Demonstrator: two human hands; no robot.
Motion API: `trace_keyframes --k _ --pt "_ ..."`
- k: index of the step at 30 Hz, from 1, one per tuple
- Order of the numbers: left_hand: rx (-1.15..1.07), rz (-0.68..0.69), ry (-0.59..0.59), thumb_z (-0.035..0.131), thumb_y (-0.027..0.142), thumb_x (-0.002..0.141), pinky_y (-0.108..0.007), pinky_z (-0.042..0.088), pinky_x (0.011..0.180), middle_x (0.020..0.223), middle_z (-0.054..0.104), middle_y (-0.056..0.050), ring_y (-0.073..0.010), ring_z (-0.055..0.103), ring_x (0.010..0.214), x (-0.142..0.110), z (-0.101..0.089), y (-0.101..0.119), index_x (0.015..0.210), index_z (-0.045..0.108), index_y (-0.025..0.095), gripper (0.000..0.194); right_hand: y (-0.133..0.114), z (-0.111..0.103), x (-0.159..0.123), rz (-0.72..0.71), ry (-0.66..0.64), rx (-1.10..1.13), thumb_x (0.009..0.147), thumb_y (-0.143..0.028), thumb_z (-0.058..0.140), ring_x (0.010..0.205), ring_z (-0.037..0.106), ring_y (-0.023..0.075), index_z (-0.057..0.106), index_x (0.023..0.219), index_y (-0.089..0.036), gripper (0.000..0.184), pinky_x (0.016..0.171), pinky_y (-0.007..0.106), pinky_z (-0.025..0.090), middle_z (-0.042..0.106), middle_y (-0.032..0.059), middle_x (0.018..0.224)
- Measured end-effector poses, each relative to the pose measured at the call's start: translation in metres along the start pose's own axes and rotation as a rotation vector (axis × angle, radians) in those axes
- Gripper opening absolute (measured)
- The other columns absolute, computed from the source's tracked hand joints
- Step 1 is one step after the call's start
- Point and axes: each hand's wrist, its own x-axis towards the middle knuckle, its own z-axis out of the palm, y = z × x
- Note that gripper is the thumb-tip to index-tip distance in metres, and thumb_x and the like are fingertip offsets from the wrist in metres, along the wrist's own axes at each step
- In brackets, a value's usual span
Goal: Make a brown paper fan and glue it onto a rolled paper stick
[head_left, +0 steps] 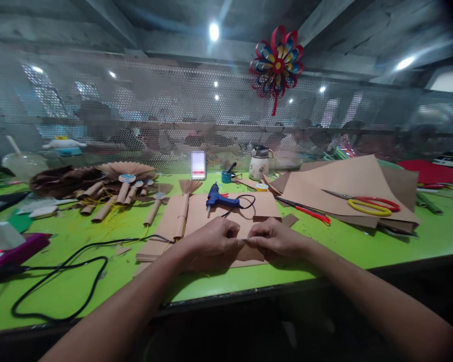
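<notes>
Over a stack of brown kraft paper (207, 223), my left hand (217, 235) and my right hand (274, 236) meet thumb to thumb. Both are closed in a pinch on a small piece of brown paper (246, 250), mostly hidden by my fingers. Just beyond them a blue hot glue gun (222, 200) rests on the stack, its black cord curling off to the right. To the left of the glue gun lies a paper broom shape (181, 211) with a rolled handle and a pleated, fanned end.
Several rolled and fanned paper pieces (123, 193) lie at left, near a black cable (94, 256) and a purple power strip (18, 256). At right are scissors (370, 203), a red-handled cutting tool (311, 213) and large brown sheets (332, 181). A phone (198, 165) and a bottle (259, 163) stand behind.
</notes>
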Motion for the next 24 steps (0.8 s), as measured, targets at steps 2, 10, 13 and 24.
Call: trace_keyframes --k 2,10,13,24 --pt "-0.016 -0.034 0.020 0.053 0.037 0.077 -0.025 0.019 0.049 0.055 0.028 0.006 -0.0096 0.029 0.055 -0.0005 0.0006 -0.0001 0.057 0.040 0.018 0.031 0.0009 -0.0006 -0.0001 0.010 -0.010 0.008 0.090 -0.035 0.053 0.061 0.053 0.0116 0.067 0.083 -0.012 0.028 0.054 0.020 0.040 0.060 0.0021 0.067" --pt "-0.084 0.123 -0.013 0.053 0.039 0.080 -0.024 0.039 0.063 0.077 0.062 -0.002 -0.0147 0.053 0.072 0.0029 0.0001 0.0015 0.080 0.066 0.016 0.026 -0.0052 0.0006 -0.0002 0.000 0.020 -0.022 0.089 -0.036 0.055 0.060 0.050 0.0104 0.066 0.076 -0.013 0.028 0.053 0.020 0.037 0.058 0.0007 0.065" --pt "-0.055 0.112 -0.017 0.051 0.035 0.082 -0.024 0.038 0.061 0.072 0.062 -0.002 -0.0144 0.054 0.068 0.0025 0.0013 -0.0014 0.075 0.065 0.015 0.025 -0.0066 0.0019 -0.0008 0.058 0.033 0.046 0.087 -0.035 0.058 0.055 0.047 0.0092 0.064 0.075 -0.013 0.027 0.049 0.019 0.035 0.056 -0.0004 0.061" --pt "0.043 0.112 0.011 0.047 0.030 0.082 -0.023 0.034 0.057 0.072 0.060 -0.001 -0.0140 0.051 0.066 0.0007 -0.0022 -0.0005 0.079 0.063 0.015 0.022 0.0014 -0.0006 -0.0042 0.132 0.024 0.311 0.082 -0.041 0.063 0.048 0.051 0.0097 0.060 0.069 -0.012 0.032 0.047 0.020 0.038 0.057 0.0002 0.054"
